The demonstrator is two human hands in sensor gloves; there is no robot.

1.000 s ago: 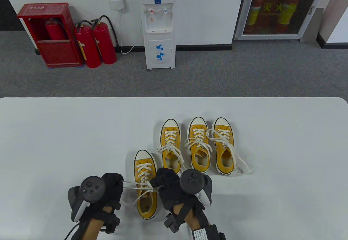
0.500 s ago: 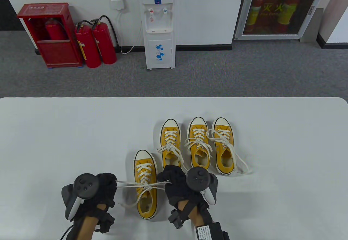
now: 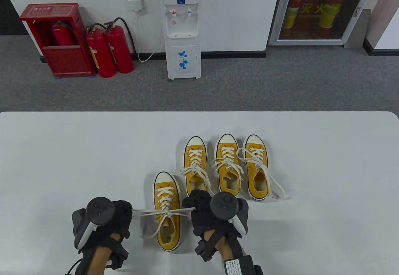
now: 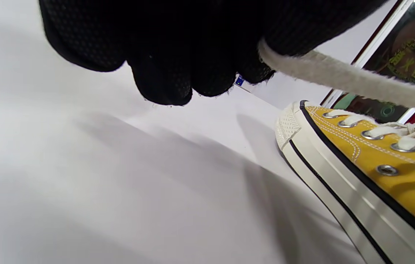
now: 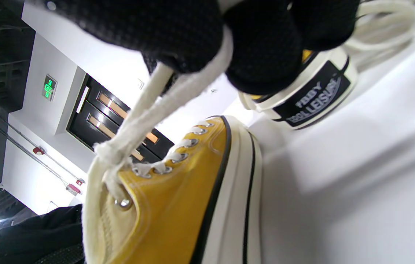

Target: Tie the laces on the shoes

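The nearest yellow sneaker (image 3: pixel 167 212) stands toe-away at the table's front, between my hands. My left hand (image 3: pixel 123 214) pinches one white lace loop (image 3: pixel 145 214) out to the left. My right hand (image 3: pixel 196 206) pinches the other loop (image 3: pixel 186 210) to the right. Both strands run taut to a knot (image 3: pixel 168 213) over the tongue. In the left wrist view, curled gloved fingers (image 4: pixel 163 55) hold the lace (image 4: pixel 339 79) above the sneaker's side (image 4: pixel 376 172). Seen from the right wrist, the fingers (image 5: pixel 259 47) grip a doubled lace (image 5: pixel 145 110) that leads to the knot (image 5: pixel 108 154).
Three more yellow sneakers (image 3: pixel 195 166) (image 3: pixel 228 166) (image 3: pixel 256 166) stand in a row behind, close to my right hand. A long loose lace (image 3: pixel 277 191) trails right from the last one. A free lace end (image 3: pixel 148 233) lies on the white table (image 3: pixel 62 163) left of the near sneaker.
My hands have moved apart, the left one leftward and the right one rightward. The lace loops are drawn out taut, and the knot has tightened over the near sneaker.
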